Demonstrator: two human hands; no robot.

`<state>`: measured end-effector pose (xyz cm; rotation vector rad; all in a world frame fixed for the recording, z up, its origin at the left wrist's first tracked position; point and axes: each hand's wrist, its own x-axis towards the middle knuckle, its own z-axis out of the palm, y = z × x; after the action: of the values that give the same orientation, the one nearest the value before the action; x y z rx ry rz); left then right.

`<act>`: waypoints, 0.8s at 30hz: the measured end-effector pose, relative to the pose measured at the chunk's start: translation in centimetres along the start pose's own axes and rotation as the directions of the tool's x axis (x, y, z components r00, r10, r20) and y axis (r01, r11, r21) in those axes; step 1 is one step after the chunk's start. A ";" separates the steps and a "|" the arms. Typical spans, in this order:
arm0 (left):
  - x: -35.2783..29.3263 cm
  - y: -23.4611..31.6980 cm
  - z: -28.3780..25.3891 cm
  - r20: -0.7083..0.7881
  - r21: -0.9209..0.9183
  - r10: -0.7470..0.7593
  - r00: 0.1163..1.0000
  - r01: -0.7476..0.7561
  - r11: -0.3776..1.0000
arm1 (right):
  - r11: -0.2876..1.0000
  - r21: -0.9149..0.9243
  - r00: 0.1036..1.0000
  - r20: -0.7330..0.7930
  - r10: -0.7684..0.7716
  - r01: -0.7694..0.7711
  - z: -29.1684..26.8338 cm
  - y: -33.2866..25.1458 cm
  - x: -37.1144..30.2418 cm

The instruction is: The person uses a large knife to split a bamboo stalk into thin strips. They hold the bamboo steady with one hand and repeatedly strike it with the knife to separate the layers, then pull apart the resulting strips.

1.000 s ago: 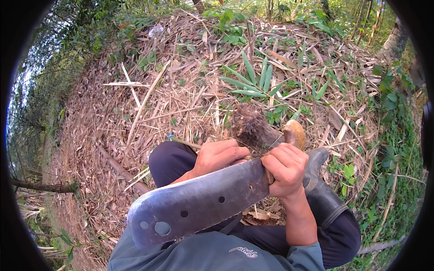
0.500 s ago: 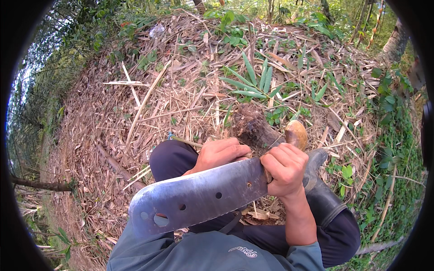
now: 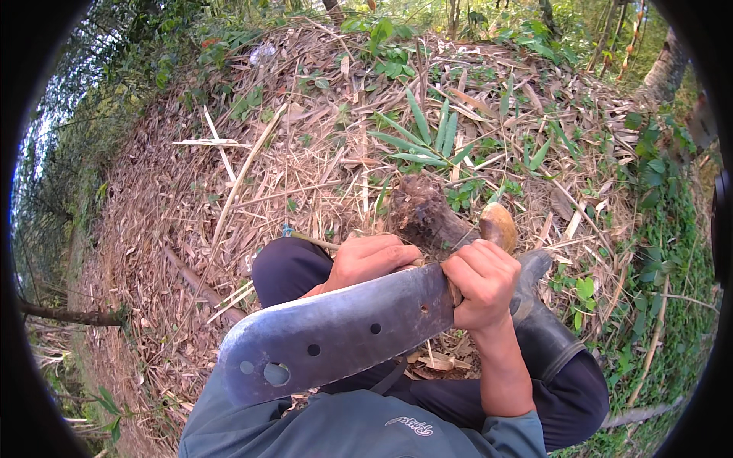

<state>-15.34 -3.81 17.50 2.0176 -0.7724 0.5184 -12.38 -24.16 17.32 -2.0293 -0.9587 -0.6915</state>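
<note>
Countless dry leaves and pale strips are covering the ground (image 3: pixel 168 206), and on it a person is sitting, wearing a grey-green shirt (image 3: pixel 336 427) and dark trousers (image 3: pixel 286 267). A broad steel blade (image 3: pixel 343 324) is slanting over the lap, its rounded end pointing to the lower left. On the right a dark boot (image 3: pixel 546 340) is poking out, and beyond the hands a rough brown stump (image 3: pixel 427 210) is lying near a green leaf sprig (image 3: pixel 427 133). The right hand (image 3: pixel 482 284) is gripping the tool at the blade's base, fingers wrapping tightly together, while a wooden handle end (image 3: pixel 498 227) is showing just above. Just beside the blade, the left hand (image 3: pixel 372 261) is curling its fingers close together; I cannot tell exactly what they are pinching. A thin stick (image 3: pixel 314 242) is running up to that hand.
</note>
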 end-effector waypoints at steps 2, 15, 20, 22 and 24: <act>0.1 0.1 -0.8 0.024 0.007 -0.008 1.000 0.008 1.000 | 0.999 -0.026 0.999 -0.033 0.022 -0.023 0.1 1.2 -0.3; -2.3 -1.1 -1.4 0.118 -0.577 -0.435 0.893 0.418 0.702 | 0.995 -0.055 0.993 -0.089 0.075 -0.080 0.8 2.5 -0.7; -1.0 0.3 -1.3 0.195 -0.008 -0.396 0.897 0.405 0.914 | 0.999 -0.033 0.998 -0.060 -0.018 0.016 0.5 1.3 -0.3; -0.8 0.5 -1.2 0.208 0.054 -0.371 0.905 0.368 0.928 | 0.999 -0.023 0.998 -0.059 -0.033 0.032 0.3 1.0 -0.1; -0.8 0.5 -0.8 0.155 0.018 -0.286 0.945 0.287 0.958 | 0.999 -0.025 0.998 -0.051 -0.036 0.035 0.0 0.8 0.1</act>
<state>-16.32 -3.08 17.76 2.1387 -0.5557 0.1911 -11.68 -24.43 17.03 -2.0096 -0.9629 -0.7743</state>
